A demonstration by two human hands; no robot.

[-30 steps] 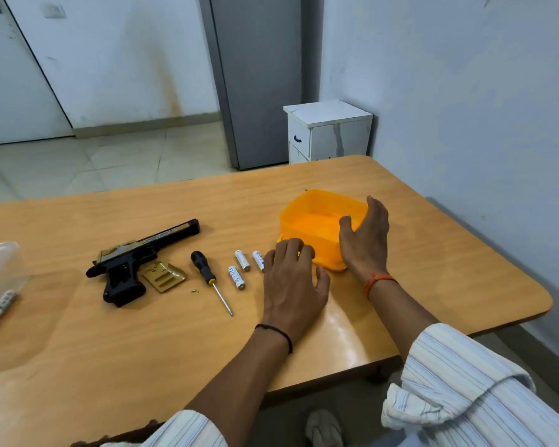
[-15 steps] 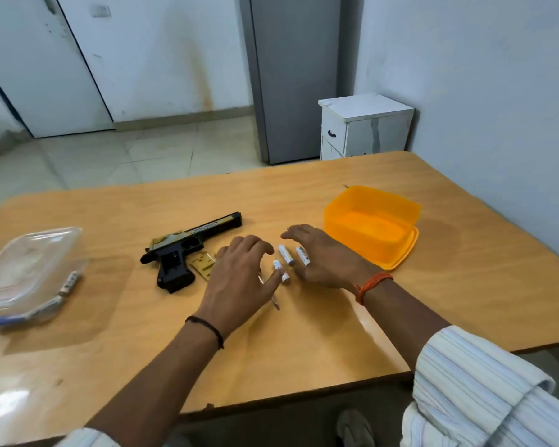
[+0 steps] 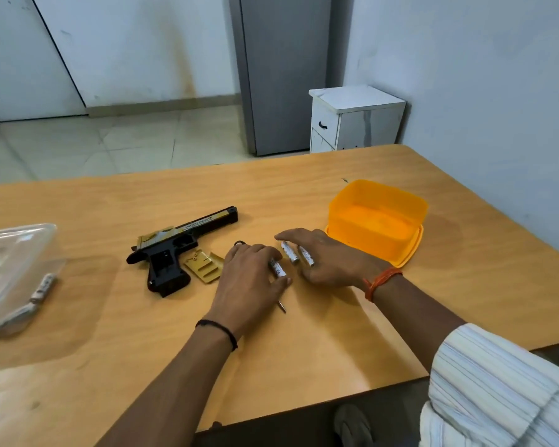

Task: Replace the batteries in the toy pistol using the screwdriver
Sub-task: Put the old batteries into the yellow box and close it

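Head view: black-gold toy pistol (image 3: 178,245) on side, gold cover (image 3: 204,264) detached beside grip.

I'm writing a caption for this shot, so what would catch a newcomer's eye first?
The black and gold pistol lies mid-table with its gold cover off beside it. Right of it, the left hand and right hand are gathering three batteries. An orange box sits open at the right.
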